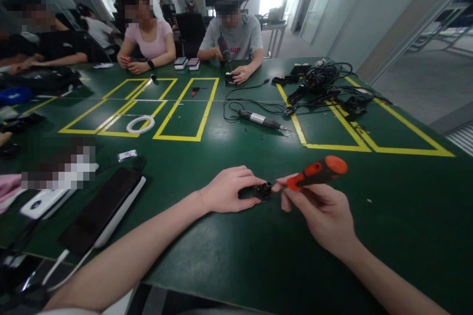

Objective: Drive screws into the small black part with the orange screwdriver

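Observation:
On the green table, a small black round part (263, 191) stands between the thumb and fingers of my left hand (236, 188), which grips it from the left. My right hand (327, 209) is closed around a screwdriver (318, 172) with an orange and dark grey handle. The handle's butt tilts up to the right, and its working end points toward the black part. The tip of the screwdriver is hidden by my right fingers or too small to make out, so I cannot tell whether it touches the part.
A pen-shaped electric driver (262, 120) lies ahead with its cable. Tangled black cables (321, 81) fill the back right. At left are a phone (103, 209) and a white tape ring (140, 124). Across the table a person (232, 34) holds a power drill (223, 49).

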A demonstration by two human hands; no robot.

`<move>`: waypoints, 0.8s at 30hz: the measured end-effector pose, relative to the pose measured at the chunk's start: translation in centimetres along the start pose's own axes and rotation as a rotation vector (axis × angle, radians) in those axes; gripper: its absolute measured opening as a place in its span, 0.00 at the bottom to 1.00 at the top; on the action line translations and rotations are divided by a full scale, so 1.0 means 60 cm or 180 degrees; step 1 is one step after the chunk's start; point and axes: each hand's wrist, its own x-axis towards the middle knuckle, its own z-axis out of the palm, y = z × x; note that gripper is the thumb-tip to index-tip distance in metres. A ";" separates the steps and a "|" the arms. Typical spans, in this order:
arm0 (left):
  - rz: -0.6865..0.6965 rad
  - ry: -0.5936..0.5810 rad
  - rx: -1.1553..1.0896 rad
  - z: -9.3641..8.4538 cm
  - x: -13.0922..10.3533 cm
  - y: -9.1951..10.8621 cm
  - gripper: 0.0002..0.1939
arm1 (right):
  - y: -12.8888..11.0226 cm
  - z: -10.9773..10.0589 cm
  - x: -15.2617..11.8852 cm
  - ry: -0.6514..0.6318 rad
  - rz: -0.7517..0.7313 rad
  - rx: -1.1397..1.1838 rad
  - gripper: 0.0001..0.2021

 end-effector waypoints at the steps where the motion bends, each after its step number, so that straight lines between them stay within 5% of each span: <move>1: -0.0010 -0.0019 0.0021 0.000 0.000 0.000 0.17 | -0.002 0.002 0.000 -0.0007 0.0045 0.0121 0.06; 9: 0.0080 0.0064 0.0012 0.002 0.001 -0.002 0.17 | -0.004 0.018 0.002 0.0417 0.0264 0.0534 0.06; 24: 0.0062 0.0044 0.0021 0.002 0.001 -0.001 0.17 | 0.004 0.016 -0.002 0.0117 0.0143 0.0639 0.04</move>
